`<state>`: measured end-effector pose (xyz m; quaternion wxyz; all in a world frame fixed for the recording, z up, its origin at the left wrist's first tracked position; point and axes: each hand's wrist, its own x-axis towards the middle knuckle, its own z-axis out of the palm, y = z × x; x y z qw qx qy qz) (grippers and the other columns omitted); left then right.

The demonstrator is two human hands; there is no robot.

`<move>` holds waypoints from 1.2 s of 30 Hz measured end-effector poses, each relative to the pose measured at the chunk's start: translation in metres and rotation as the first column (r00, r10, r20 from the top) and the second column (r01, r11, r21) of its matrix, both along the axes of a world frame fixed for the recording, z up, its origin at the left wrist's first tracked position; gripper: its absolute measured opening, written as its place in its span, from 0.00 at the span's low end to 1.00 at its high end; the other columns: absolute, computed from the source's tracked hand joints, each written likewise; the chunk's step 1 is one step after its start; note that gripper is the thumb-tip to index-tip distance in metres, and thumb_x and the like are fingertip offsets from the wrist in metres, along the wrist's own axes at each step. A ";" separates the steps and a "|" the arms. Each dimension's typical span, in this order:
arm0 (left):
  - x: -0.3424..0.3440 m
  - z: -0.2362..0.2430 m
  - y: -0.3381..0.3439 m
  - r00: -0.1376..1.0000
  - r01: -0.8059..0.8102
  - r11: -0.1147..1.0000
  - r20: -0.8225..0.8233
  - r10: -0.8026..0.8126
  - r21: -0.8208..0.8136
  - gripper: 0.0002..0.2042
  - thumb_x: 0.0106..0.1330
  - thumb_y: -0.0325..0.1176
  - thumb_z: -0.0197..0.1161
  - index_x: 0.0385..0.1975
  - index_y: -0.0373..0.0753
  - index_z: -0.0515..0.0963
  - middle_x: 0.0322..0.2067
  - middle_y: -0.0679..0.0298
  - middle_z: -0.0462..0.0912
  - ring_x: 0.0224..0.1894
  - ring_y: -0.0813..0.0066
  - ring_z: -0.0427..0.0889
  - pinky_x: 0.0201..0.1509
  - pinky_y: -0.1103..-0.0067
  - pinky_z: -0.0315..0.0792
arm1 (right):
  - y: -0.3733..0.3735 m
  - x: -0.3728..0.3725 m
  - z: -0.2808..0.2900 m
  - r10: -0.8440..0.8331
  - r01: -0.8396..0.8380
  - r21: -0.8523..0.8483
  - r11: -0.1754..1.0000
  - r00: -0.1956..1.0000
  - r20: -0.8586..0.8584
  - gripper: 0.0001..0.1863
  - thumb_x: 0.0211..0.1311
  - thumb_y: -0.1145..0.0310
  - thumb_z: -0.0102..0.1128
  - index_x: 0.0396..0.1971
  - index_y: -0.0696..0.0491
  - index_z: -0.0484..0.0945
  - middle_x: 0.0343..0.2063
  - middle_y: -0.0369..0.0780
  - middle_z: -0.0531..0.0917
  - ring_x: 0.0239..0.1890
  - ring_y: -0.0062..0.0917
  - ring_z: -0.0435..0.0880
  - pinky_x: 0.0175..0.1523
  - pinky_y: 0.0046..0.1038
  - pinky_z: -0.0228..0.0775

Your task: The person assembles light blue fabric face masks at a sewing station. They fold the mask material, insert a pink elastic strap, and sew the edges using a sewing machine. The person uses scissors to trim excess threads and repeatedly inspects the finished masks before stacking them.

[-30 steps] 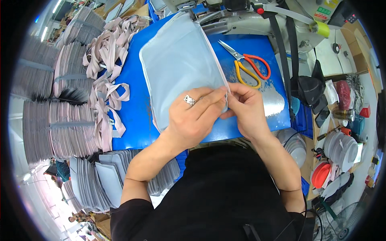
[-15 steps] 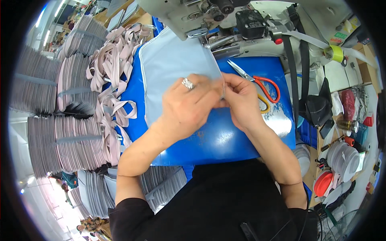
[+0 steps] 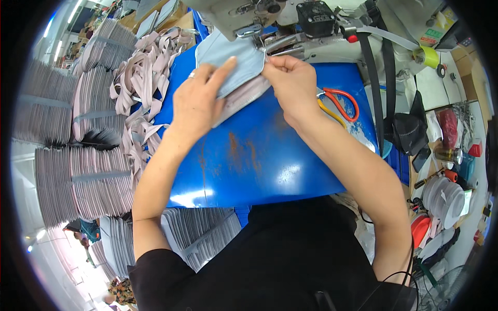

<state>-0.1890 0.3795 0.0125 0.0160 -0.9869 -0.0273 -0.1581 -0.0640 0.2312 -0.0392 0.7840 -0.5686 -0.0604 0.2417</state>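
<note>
1. Note glossy blue tabletop (image 3: pixel 311 160); shows brown scuffs around middle, white glare toward near edge.
2. Carries, far side, pale blue fabric piece (image 3: pixel 246 62), pinkish layer showing below.
3. Carries, right, scissors (image 3: pixel 356 105) with red and yellow handles, blades mostly hidden.
4. Meets tangled pinkish straps (image 3: pixel 148 78) along left edge; contact unclear.

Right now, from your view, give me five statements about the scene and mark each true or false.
1. The right hand pinches the panel at its edge. True.
2. The scissors lie left of both hands. False: the scissors lie to the right of the right hand.
3. The left hand wears a ring. True.
4. The table is red. False: the table is blue.
5. The straps are piled left of the panel. True.
</note>
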 end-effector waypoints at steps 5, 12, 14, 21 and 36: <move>-0.027 0.027 0.004 0.991 0.005 0.966 -0.132 0.030 0.258 0.38 0.58 0.23 0.63 0.72 0.61 0.70 0.31 0.62 0.74 0.31 0.62 0.84 0.33 0.69 0.80 | 0.007 -0.009 -0.001 0.016 -0.013 -0.041 0.999 0.998 0.054 0.15 0.59 0.70 0.74 0.40 0.63 0.83 0.32 0.36 0.85 0.30 0.14 0.76 0.36 0.21 0.66; -0.009 0.076 -0.010 0.947 0.291 0.868 -0.249 -0.202 0.403 0.36 0.62 0.26 0.63 0.73 0.63 0.70 0.31 0.61 0.73 0.26 0.63 0.81 0.30 0.69 0.78 | -0.002 -0.009 -0.004 0.072 -0.033 -0.181 0.983 0.973 0.217 0.16 0.58 0.72 0.69 0.47 0.59 0.82 0.35 0.34 0.83 0.37 0.15 0.79 0.40 0.23 0.72; -0.011 0.083 0.000 0.920 0.365 0.816 -0.305 -0.244 0.449 0.36 0.61 0.27 0.64 0.72 0.63 0.71 0.32 0.60 0.74 0.27 0.65 0.83 0.31 0.70 0.78 | -0.019 -0.006 0.000 0.164 -0.143 -0.148 0.978 0.977 0.138 0.17 0.59 0.72 0.68 0.49 0.59 0.83 0.38 0.36 0.84 0.39 0.19 0.81 0.43 0.25 0.75; 0.004 0.101 -0.003 0.872 0.406 0.801 -0.448 -0.197 0.440 0.29 0.62 0.30 0.63 0.66 0.60 0.79 0.35 0.60 0.76 0.30 0.65 0.85 0.32 0.70 0.79 | -0.036 -0.001 0.008 0.250 -0.251 -0.035 0.967 0.968 -0.035 0.20 0.59 0.75 0.67 0.52 0.60 0.85 0.41 0.40 0.88 0.41 0.24 0.85 0.44 0.27 0.79; 0.025 0.102 -0.031 0.911 0.316 0.831 -0.392 -0.130 0.458 0.19 0.61 0.32 0.64 0.53 0.42 0.84 0.32 0.58 0.81 0.29 0.62 0.87 0.30 0.71 0.79 | -0.008 0.004 0.004 0.154 -0.147 0.046 0.988 0.959 -0.237 0.09 0.63 0.70 0.72 0.42 0.55 0.86 0.38 0.34 0.88 0.40 0.19 0.84 0.45 0.27 0.76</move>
